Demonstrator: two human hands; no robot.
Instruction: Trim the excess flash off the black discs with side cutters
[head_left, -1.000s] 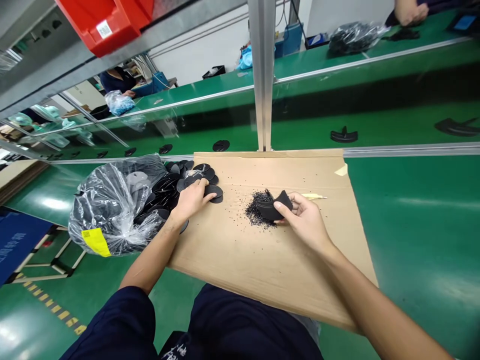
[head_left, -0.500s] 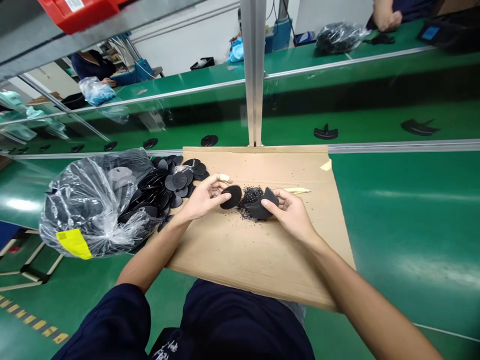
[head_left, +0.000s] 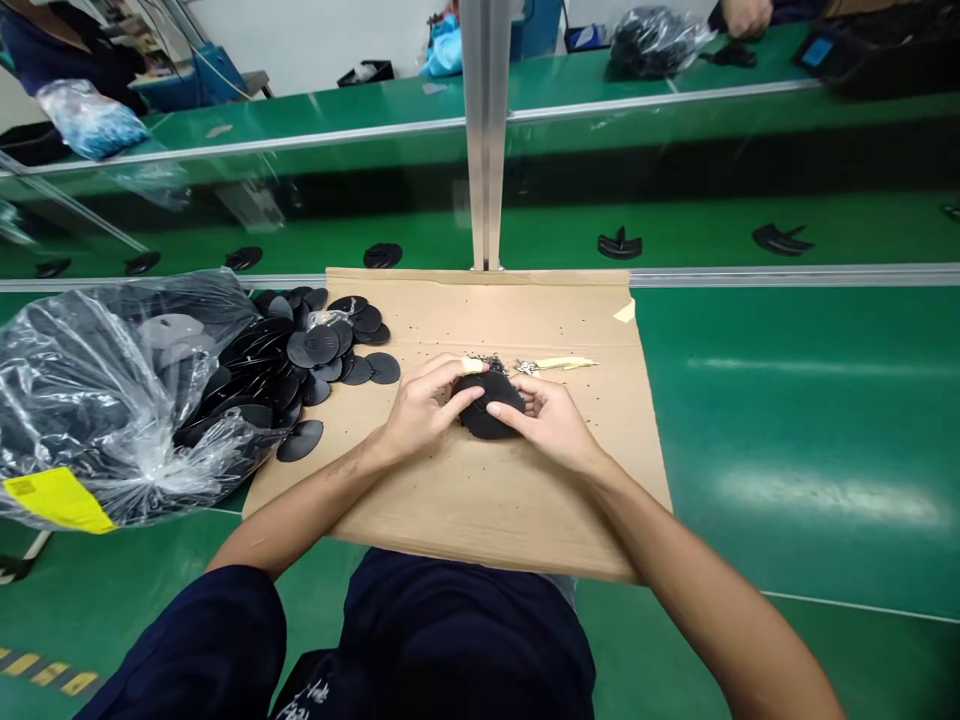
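Observation:
Over the cardboard sheet [head_left: 450, 510] my two hands meet at overlapping black plastic parts. My left hand [head_left: 424, 405], with a pale wrap on one finger, pinches a round black disc [head_left: 472, 392]. Closed on a black curved plate [head_left: 487, 428] is my right hand [head_left: 559, 420], thumb on top. Disc and plate lie against each other; whether they are joined I cannot tell. Behind them a heap of small black bits [head_left: 495, 362] is partly hidden. Beside it lie yellow-handled nippers [head_left: 562, 363], near my right fingers.
Loose black discs [head_left: 322, 342] spill at the left from a clear plastic bag [head_left: 112, 400] with a yellow label. A metal post [head_left: 486, 150] rises behind the cardboard. Black parts [head_left: 621, 245] lie spaced along the green belt beyond. Another person's hand [head_left: 746, 18] shows at the far bench.
My hands have come together, bringing the disc against the curved plate. The view has shifted, and more of the nippers shows.

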